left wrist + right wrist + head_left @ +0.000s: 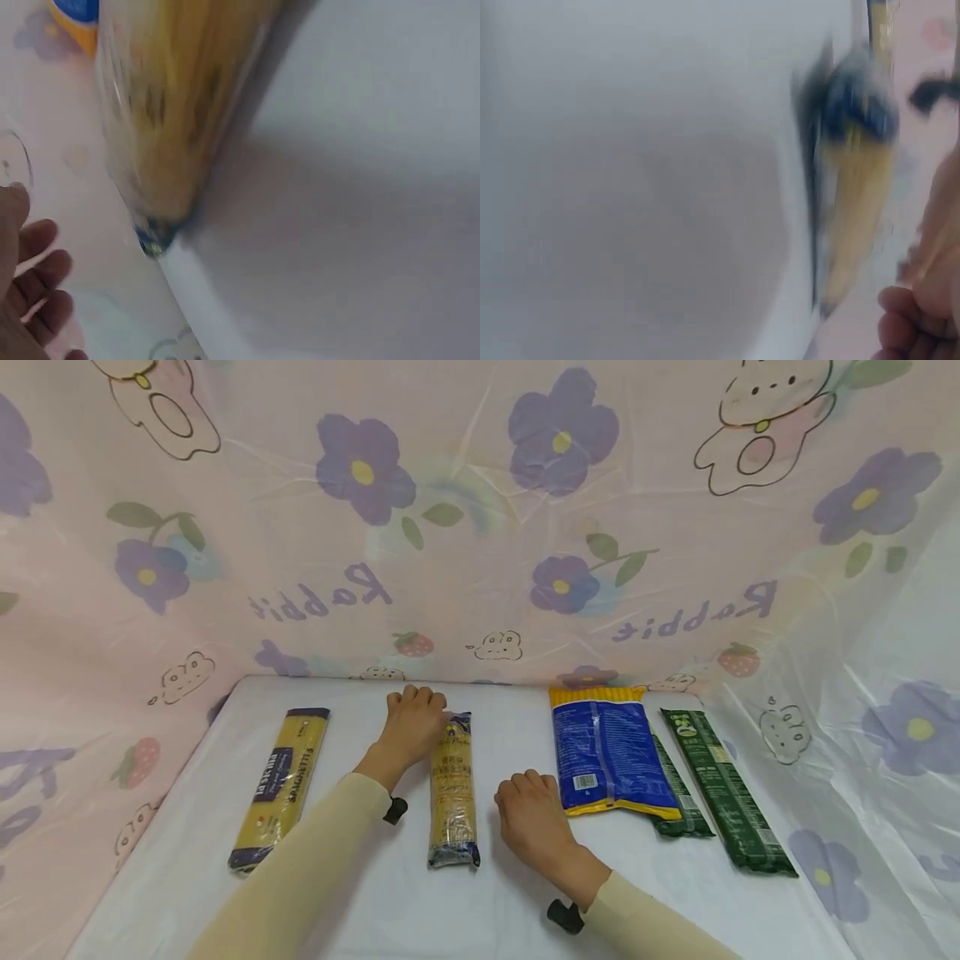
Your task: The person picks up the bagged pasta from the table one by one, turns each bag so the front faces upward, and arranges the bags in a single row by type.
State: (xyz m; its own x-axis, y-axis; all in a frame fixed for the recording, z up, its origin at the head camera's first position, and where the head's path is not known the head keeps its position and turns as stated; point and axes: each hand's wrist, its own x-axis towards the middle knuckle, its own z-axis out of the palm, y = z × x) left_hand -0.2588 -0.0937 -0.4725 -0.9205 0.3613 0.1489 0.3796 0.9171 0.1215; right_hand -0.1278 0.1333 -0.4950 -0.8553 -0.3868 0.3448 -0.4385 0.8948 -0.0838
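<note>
Yellow pasta (453, 793) lies on the table (420, 918) between your left hand (411, 727) and right hand (534, 820), fingers (54, 304) loosely curled, empty: its handling seems finished or unstarted.

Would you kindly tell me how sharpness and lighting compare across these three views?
Head view: fairly sharp, with large lettering legible on the leftmost spaghetti packet and glossy highlights on the middle pasta packet; left wrist view: the middle packet's print is blurred, with soft shadow on the white tabletop beside it; right wrist view: that packet is smeared, with a broad shadow across the tabletop.
</note>
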